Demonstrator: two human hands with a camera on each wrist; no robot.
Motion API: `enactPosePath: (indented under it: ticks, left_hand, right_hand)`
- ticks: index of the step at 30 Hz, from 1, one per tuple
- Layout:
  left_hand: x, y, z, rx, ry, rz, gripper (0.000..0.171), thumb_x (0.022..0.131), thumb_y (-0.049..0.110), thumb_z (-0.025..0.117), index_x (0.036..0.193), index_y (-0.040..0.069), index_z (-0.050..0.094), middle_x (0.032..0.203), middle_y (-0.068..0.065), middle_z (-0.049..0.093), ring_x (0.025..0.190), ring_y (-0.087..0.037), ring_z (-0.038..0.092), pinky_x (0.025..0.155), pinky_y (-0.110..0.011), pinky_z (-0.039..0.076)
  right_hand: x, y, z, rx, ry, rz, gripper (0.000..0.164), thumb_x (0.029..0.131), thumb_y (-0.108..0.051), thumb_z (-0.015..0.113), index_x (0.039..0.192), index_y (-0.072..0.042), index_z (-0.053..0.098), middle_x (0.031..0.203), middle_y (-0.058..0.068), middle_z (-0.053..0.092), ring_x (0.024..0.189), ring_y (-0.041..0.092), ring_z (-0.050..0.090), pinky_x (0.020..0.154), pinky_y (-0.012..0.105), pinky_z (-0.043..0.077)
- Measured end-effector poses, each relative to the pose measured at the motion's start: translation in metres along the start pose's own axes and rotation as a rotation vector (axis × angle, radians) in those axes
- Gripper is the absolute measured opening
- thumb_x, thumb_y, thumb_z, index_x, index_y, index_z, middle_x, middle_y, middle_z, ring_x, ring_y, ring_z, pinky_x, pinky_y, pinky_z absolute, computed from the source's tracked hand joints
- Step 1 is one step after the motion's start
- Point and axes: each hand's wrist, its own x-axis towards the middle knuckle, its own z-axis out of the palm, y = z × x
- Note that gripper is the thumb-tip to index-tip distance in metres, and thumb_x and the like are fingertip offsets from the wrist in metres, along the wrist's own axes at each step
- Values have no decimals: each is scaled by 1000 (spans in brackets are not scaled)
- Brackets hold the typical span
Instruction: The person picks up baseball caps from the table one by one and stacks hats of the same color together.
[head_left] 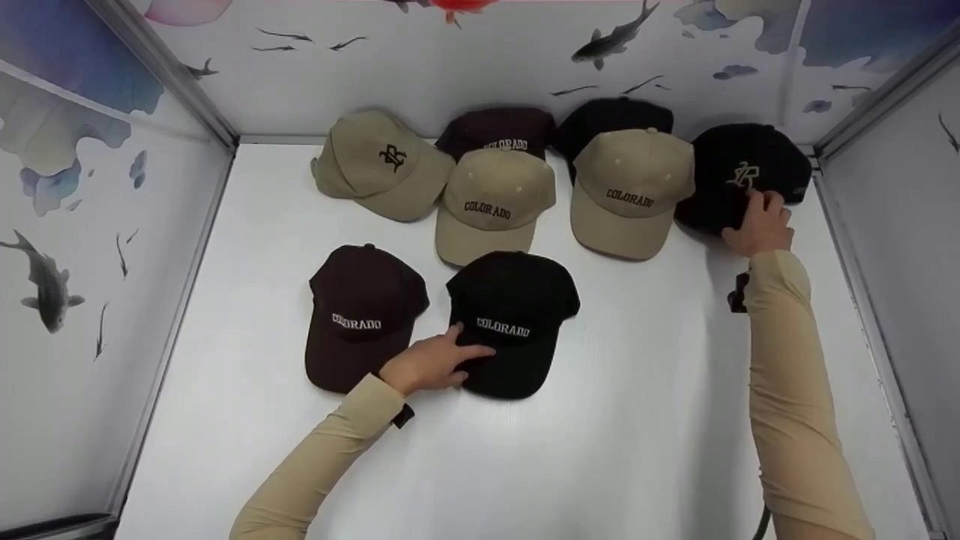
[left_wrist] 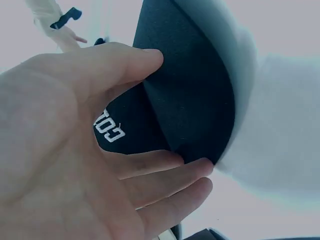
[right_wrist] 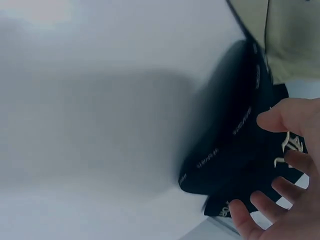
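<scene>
Squarely, the black COLORADO cap (head_left: 517, 296) lies beside the maroon cap (head_left: 367, 289), brim and long axis toward the person, the left hand's (head_left: 427, 364) relaxed fingers touching it. Loosely parted, the right hand's (head_left: 763, 225) fingers partly hide the emblem cap (head_left: 776, 157), brim indistinct.

Your sleeves (head_left: 793, 375) were tan. The front black cap (head_left: 514, 292) and both maroon caps (head_left: 367, 285) showed white lettering; the right black cap (head_left: 776, 154) bore a cream monogram. Two beige caps (head_left: 501, 180) carried dark lettering, another beige cap (head_left: 356, 146) a dark monogram. Your table (head_left: 585, 465) was white; grey fish (head_left: 52, 289) and blue-purple washes (head_left: 67, 52) patterned the walls (head_left: 360, 82).
</scene>
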Motion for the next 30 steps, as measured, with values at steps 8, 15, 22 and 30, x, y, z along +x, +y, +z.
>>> enactPosePath:
  ticks: [8, 15, 22, 30]
  left_hand:
    - [4, 2, -3, 34, -29, -8, 47, 93, 15, 65, 138, 22, 55, 138, -41, 34, 70, -31, 61, 66, -42, 52]
    - [7, 1, -4, 40, -11, 30, 45, 93, 16, 64, 137, 19, 55, 136, -41, 36, 74, -33, 62, 70, -44, 52]
    - [5, 1, -5, 40, 1, 47, 44, 93, 17, 64, 137, 19, 56, 135, -40, 37, 79, -35, 63, 71, -46, 51]
    - [6, 2, -8, 29, -46, 33, 43, 96, 19, 61, 138, 20, 55, 135, -38, 38, 79, -34, 63, 74, -45, 51]
  right_hand:
    - [26, -1, -14, -51, -12, -25, 84, 89, -21, 59, 149, 7, 7, 155, 24, -15, 138, 50, -8, 99, 74, 12]
    - [38, -6, -24, -40, -65, -11, 95, 91, -24, 55, 150, -1, -15, 151, 35, -2, 134, 58, 1, 100, 72, 9]
    - [40, 4, -27, -36, -48, 16, 73, 90, -26, 54, 143, 8, 17, 150, 33, -7, 135, 53, -9, 100, 72, 9]
    - [41, 12, -25, -106, -140, -9, 93, 89, -30, 56, 150, 4, -5, 147, 40, 7, 130, 61, 8, 99, 73, 12]
